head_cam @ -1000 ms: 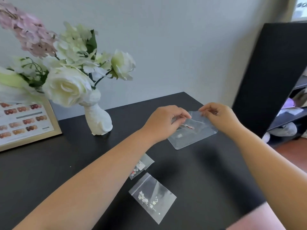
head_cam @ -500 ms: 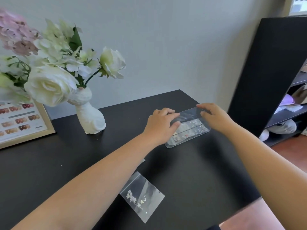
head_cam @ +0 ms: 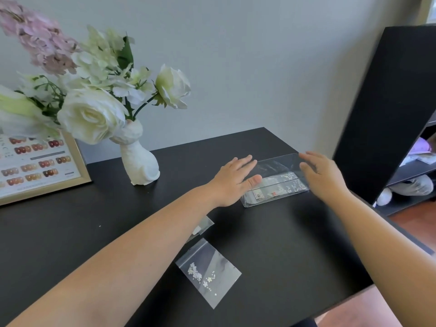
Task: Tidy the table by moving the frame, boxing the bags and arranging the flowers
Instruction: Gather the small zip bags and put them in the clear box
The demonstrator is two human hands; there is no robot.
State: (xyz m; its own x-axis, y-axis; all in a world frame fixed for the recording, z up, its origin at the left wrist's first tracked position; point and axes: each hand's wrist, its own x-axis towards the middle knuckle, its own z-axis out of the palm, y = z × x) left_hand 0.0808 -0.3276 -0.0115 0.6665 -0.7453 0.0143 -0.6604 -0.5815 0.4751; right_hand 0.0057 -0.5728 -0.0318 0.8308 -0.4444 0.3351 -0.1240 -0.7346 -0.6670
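A clear plastic box [head_cam: 274,182] lies on the black table [head_cam: 271,244] at the right, with small bags of beads inside it. My left hand [head_cam: 232,180] hovers open at the box's left end, thumb near its edge. Spread open at the right end is my right hand [head_cam: 320,174]. Neither hand grips anything. A clear bag with tiny white flowers [head_cam: 208,272] lies near the front edge. Another small bag [head_cam: 203,226] is mostly hidden under my left forearm. White and pink flowers [head_cam: 92,90] stand in a white vase [head_cam: 139,161]. A gold picture frame [head_cam: 40,166] leans at the left.
A black shelf unit [head_cam: 387,109] stands right of the table, with items on its lower shelves. A pale wall runs behind the table. The table's front edge ends near the lower right, with brown floor beyond.
Both hands let go of the bag they held, which now lies in the clear box. The fingers have opened and lifted slightly off the box.
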